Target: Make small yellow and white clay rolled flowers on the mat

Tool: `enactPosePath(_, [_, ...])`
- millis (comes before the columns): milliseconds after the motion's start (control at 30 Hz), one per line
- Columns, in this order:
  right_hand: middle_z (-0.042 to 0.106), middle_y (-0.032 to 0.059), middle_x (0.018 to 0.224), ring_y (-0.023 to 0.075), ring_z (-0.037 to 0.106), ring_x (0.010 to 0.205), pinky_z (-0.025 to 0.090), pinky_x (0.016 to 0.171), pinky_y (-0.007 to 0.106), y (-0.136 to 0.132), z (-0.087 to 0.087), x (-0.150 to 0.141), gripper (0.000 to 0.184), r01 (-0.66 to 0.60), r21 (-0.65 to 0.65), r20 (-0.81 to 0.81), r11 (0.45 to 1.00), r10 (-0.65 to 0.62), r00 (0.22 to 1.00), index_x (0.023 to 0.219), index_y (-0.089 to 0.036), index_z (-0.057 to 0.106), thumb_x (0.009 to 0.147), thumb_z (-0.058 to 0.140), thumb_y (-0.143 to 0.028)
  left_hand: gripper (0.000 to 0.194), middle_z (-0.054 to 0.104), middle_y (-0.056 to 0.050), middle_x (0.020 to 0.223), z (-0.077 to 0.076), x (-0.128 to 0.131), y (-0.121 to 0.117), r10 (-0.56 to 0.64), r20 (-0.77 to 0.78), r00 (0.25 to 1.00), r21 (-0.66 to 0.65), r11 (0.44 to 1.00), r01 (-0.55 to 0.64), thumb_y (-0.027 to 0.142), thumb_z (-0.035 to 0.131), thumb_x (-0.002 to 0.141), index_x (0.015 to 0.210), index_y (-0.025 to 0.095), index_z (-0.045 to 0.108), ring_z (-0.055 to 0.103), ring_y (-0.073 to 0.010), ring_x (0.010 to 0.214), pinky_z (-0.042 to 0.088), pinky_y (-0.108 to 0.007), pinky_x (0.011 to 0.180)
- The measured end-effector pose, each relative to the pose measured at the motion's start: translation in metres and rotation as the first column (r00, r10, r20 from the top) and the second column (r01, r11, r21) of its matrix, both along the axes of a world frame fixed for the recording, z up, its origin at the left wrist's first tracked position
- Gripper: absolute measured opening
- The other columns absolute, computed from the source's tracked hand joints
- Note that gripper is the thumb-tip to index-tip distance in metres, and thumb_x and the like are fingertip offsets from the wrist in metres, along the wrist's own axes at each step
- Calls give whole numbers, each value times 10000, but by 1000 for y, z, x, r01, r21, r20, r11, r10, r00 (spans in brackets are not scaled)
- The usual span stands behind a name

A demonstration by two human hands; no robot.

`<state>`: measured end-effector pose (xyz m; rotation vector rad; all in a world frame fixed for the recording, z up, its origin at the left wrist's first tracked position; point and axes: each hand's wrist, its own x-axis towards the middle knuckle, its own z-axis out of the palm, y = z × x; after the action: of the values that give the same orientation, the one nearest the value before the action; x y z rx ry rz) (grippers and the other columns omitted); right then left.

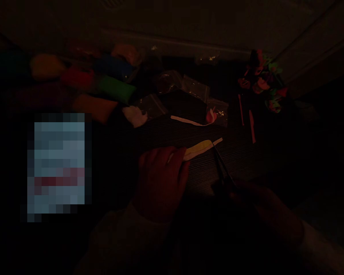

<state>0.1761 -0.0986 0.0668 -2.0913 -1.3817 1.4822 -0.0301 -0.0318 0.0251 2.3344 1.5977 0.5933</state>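
The scene is very dark. My left hand (163, 179) rests on the dark table with its fingers bent together over the near end of a yellow and pale clay strip (199, 149). Yellow lies along one side of the strip, and its narrow pale end points right. In my right hand (258, 198) is a thin dark tool (224, 164); whether it is a blade or scissors I cannot make out. Its tip meets the strip close to the pale end. A second pale strip (189, 121) lies beyond, curling at a pinkish clay lump (211, 115).
Coloured clay packs, among them a green one (116, 89) and an orange one (94, 108), crowd the back left. Clear bags (196, 88) and white clay (135, 115) lie mid-table. Two pink tools (252, 126) and colourful small pieces (262, 84) are right. A blurred bright patch (59, 160) is left.
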Motion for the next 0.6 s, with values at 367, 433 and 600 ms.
enactPosePath(367, [679, 50, 908, 222, 638, 821, 521, 698, 325, -1, -3, 14, 349, 43, -23, -4, 999, -43, 999, 987, -220, 603, 711, 576, -432, 288, 609, -45, 996, 0, 1, 1, 12, -23, 1000, 4, 1000, -11, 307, 467, 798, 1050, 202, 558, 510, -236, 940, 365, -410, 796])
enactPosePath(433, [677, 55, 913, 225, 638, 810, 521, 701, 330, 0, -2, 20, 350, -3, -27, 35, 1000, 4, 999, 979, -215, 601, 709, 577, -436, 297, 603, -49, 1009, 0, 1, 1, 24, -23, 999, 28, 999, -24, 317, 480, 789, 1049, 203, 565, 506, -242, 951, 369, -414, 800])
enactPosePath(600, [687, 48, 832, 227, 647, 722, 539, 632, 321, 1, 7, 41, 309, -54, 55, 40, 997, 51, 998, 921, -233, 630, 720, 545, -451, 296, 597, -60, 1030, 4, 7, 2, 25, -10, 1000, 70, 997, -24, 312, 489, 782, 1043, 203, 579, 501, -248, 969, 366, -431, 825])
